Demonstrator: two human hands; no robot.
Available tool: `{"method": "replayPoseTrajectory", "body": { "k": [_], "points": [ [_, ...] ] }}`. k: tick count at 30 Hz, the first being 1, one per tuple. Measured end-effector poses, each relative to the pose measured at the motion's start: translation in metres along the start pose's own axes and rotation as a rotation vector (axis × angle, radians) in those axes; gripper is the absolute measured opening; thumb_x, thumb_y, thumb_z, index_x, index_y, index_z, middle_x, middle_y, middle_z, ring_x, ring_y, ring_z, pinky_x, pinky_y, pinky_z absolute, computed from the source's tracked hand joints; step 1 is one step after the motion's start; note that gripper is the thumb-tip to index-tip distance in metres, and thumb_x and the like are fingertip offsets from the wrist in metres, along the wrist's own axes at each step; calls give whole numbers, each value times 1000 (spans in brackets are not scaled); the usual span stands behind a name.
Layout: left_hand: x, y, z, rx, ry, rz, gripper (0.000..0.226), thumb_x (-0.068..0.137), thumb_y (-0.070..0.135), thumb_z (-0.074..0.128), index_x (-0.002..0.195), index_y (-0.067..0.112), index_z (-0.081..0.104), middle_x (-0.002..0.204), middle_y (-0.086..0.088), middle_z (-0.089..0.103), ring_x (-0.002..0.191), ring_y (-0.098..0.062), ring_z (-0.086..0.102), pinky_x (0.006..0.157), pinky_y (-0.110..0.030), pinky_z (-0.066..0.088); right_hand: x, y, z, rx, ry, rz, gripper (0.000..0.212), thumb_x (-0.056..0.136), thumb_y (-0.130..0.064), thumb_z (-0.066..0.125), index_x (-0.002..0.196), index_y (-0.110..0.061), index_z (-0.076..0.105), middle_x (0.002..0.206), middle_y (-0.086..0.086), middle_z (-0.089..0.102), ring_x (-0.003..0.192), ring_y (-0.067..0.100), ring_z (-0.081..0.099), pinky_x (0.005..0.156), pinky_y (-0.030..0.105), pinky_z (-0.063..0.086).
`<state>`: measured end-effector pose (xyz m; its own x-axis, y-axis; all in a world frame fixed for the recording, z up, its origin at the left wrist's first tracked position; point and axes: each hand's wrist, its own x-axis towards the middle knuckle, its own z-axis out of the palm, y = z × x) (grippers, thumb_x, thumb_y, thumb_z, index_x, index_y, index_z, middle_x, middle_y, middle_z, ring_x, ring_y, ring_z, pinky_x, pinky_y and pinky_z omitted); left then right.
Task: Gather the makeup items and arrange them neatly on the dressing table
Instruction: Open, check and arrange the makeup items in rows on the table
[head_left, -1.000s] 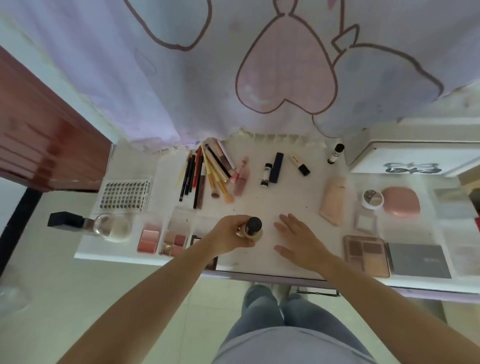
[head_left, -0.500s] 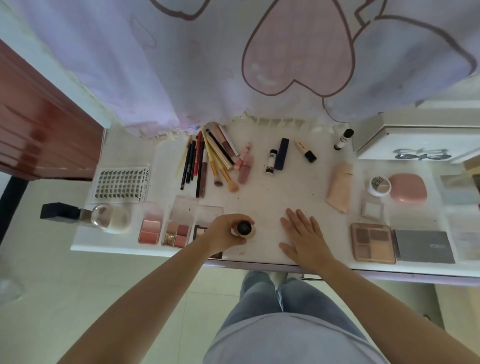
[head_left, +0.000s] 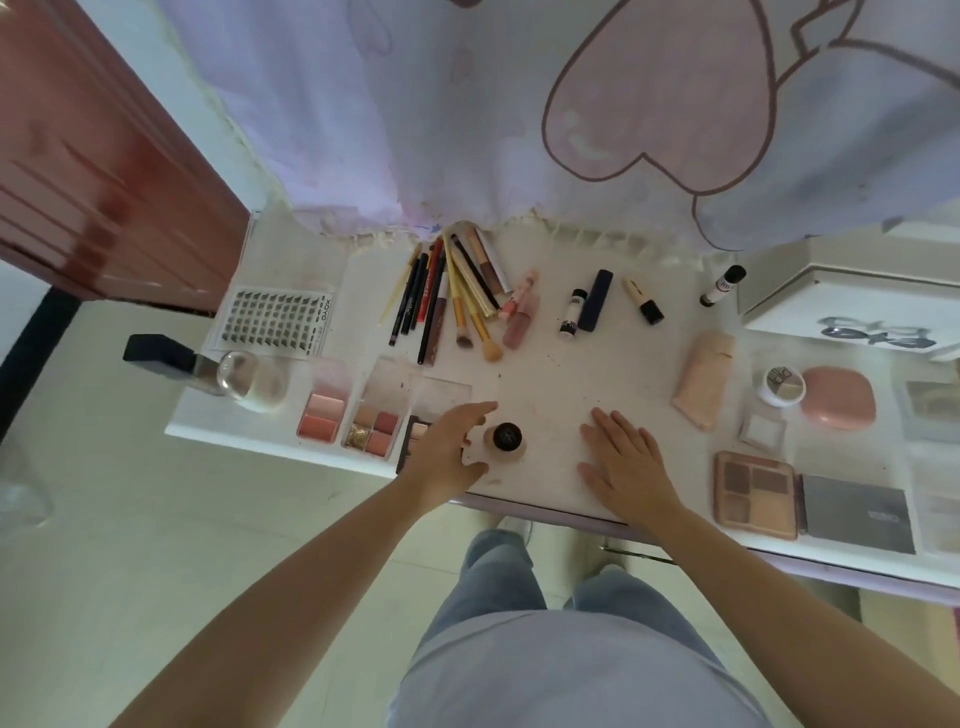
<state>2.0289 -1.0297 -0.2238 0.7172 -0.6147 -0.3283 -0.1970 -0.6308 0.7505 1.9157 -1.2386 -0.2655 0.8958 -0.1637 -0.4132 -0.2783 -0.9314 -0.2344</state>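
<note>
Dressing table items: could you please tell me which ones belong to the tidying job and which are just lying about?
Part of the job:
small bottle beside the left hand
brushes and pencils
blush palettes
eyeshadow palette
beige tube

Just lying about:
curtain
white box
wooden door

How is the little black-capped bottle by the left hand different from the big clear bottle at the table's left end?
The small beige black-capped bottle stands upright; the large clear glass bottle lies on its side. The small one's cap is round, the large one's square and overhanging the white table. The left hand is beside only the small one. Both have dark caps.
</note>
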Motion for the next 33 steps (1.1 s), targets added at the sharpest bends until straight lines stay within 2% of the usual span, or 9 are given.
{"method": "replayPoseTrajectory", "body": {
  "k": [5,10,12,15,17,22,26,30,33],
  "points": [
    [-37,-4,37,17,466,-85,32,74,-6,64,104,-4,55,90,-12,58,77,-13,49,69,-15,45,-11,23,-16,138,105,-68,31,92,-8,46,120,-2,56,127,15,56,119,29,48,101,29,28],
    [-67,16,116,17,327,-82,19,81,4,60,100,1,60,91,-8,61,84,-23,59,69,-17,41,-57,68,-30,8,390,-145,7,67,4,65,70,1,70,69,16,68,64,34,65,59,39,53],
    [-66,34,143,146,257,8,26,84,8,56,109,4,60,108,-10,62,100,-25,58,81,-23,43,-75,93,-34,-102,359,-60,18,71,-17,62,74,0,69,78,18,68,71,35,63,59,39,53],
    [-50,63,174,356,233,149,31,85,8,54,115,2,58,121,-18,58,113,-32,55,90,-33,48,-88,127,-30,-144,117,65,58,68,-42,74,111,-6,61,120,19,54,106,37,49,86,44,45],
    [-40,75,191,471,120,81,44,93,17,40,136,5,36,147,-13,30,138,-27,24,111,-33,26,-89,139,-26,-226,36,-4,73,70,-53,66,128,-17,44,141,9,31,125,29,32,99,36,34],
    [-30,90,201,629,16,-96,50,94,23,36,141,11,22,154,-4,11,143,-19,5,115,-35,10,-73,145,-28,-312,15,-60,70,70,-37,63,130,-20,32,139,8,29,125,25,28,96,32,30],
    [-20,114,182,410,-60,-161,51,92,29,46,139,14,30,149,-3,25,137,-18,23,109,-29,22,-73,144,-35,-213,-9,-89,70,65,-43,64,126,-22,38,124,5,40,114,23,39,91,29,31],
    [-4,161,135,-172,-139,-188,74,82,25,66,142,19,23,147,-1,31,132,-13,33,105,-26,33,-79,135,-89,422,-89,-177,49,57,-33,73,100,-30,50,103,-3,53,83,9,56,63,19,48],
    [6,211,90,-379,-148,-28,72,81,9,65,141,16,25,142,-1,38,119,-6,42,85,-10,45,-91,124,-157,589,14,-310,41,57,-35,74,86,-49,48,92,-18,56,79,-5,56,60,8,44]
  ]
}}
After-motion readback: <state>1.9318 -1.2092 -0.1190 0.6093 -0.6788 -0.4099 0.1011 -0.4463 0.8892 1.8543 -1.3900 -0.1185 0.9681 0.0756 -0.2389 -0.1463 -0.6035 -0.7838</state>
